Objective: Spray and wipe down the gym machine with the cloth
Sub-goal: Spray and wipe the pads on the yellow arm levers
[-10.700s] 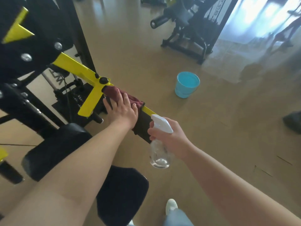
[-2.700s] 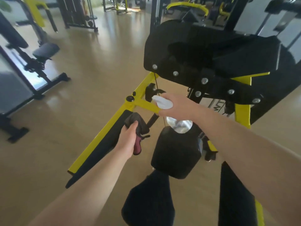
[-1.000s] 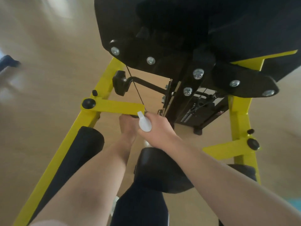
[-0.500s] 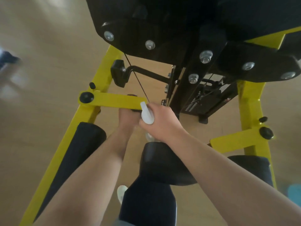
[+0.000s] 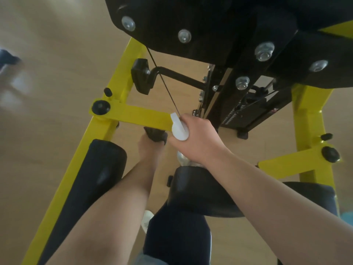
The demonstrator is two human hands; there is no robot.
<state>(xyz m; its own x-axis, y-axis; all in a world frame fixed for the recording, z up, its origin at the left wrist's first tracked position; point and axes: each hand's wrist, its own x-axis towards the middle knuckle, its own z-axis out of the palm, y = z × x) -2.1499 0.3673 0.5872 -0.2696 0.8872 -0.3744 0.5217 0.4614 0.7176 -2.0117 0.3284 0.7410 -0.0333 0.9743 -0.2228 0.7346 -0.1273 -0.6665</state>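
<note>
Our right hand (image 5: 198, 139) is wrapped tight round the neck of the spray bottle (image 5: 179, 130), whose white head points at the yellow crossbar (image 5: 137, 116) of the gym machine (image 5: 210, 25). Our left hand (image 5: 148, 150) reaches under that bar with the dark cloth (image 5: 155, 135) bunched at its fingers. These are partly hidden, though they look closed on the fabric. The trouble we foresee is crowding: the two hands work almost touching, just beside the thin cable (image 5: 164, 83). A squeeze of the trigger could therefore wet the cable or our own left hand instead of the bar. Because we wipe the underside blind, we may leave patches or snag the cloth on the frame. Drips from the bottle's clear body would likely land on the black pad (image 5: 200, 190) right below it. The painted steel looks smooth and glossy, so it should wipe easily, and the upholstery is dull black. The floor (image 5: 47, 54) is tan and smooth, blurred at the left edge, with pale patches of light. A white shoe (image 5: 147, 220) shows between our arm and the pad.
</note>
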